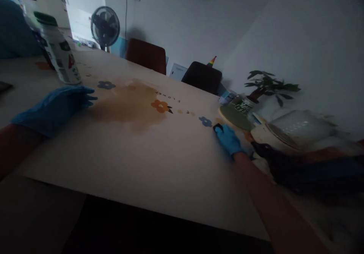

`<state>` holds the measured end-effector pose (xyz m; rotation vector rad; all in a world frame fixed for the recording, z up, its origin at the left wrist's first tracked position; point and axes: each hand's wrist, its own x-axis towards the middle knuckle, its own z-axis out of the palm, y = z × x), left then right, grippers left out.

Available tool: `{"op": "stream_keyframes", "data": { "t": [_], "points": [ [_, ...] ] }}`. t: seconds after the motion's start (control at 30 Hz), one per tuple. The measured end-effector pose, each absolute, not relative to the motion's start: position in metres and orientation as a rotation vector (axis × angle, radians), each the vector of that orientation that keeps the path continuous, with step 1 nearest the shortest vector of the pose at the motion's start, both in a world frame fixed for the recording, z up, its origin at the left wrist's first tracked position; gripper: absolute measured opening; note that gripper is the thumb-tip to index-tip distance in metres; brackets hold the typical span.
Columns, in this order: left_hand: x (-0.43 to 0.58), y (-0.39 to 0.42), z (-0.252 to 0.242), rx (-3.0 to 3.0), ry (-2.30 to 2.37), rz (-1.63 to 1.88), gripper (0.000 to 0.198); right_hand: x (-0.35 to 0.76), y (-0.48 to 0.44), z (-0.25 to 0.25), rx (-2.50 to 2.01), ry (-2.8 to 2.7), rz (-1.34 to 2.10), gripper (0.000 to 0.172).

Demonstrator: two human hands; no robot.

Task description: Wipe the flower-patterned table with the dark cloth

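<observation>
My left hand (61,104), in a blue glove, is over the left side of the pale table (136,170), fingers stretched out and holding nothing that I can see. Just behind it stands a white bottle (61,56) with a green cap. On the right side of the table, my right hand (229,138), also in a blue glove, is closed around a small black object (218,127); its kind is too dark to tell. This object is beside a printed blue flower (205,121). A tan patch (125,109) spreads across the tabletop between my hands, next to a printed orange flower (159,106).
At the right edge are a potted plant (265,85), a round green mat (234,116), a white tub (273,138), plastic bags (304,127) and a dark blue item (318,172). Behind the table stand two chairs (146,56) and a fan (105,27).
</observation>
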<state>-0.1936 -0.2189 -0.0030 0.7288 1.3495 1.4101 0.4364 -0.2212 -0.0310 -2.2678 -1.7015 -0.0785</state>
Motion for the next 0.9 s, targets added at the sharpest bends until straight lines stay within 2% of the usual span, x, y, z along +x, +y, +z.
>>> {"op": "stream_keyframes", "data": {
  "t": [0.27,0.57,0.67,0.77,0.83,0.9],
  "points": [
    [-0.192,-0.221,0.000,0.696,1.311,1.419,0.018,0.323,-0.177,-0.038,-1.977,-2.020,0.053,0.026],
    [-0.178,-0.232,0.022,0.620,1.360,1.395,0.013,0.209,-0.251,-0.065,-1.548,-2.247,0.197,0.037],
    [-0.176,-0.236,0.027,0.621,1.369,1.388,0.015,0.224,-0.287,-0.061,-1.344,-2.185,0.274,0.044],
    [-0.174,-0.238,0.028,0.606,1.376,1.364,0.017,0.272,-0.317,-0.048,-1.225,-1.990,0.279,0.038],
    [-0.175,-0.236,0.025,0.610,1.363,1.379,0.019,0.317,-0.337,-0.037,-1.353,-1.864,0.219,0.035],
    [-0.178,-0.232,0.020,0.658,1.347,1.414,0.018,0.365,-0.359,-0.032,-1.610,-1.643,0.114,0.039]
  ]
}}
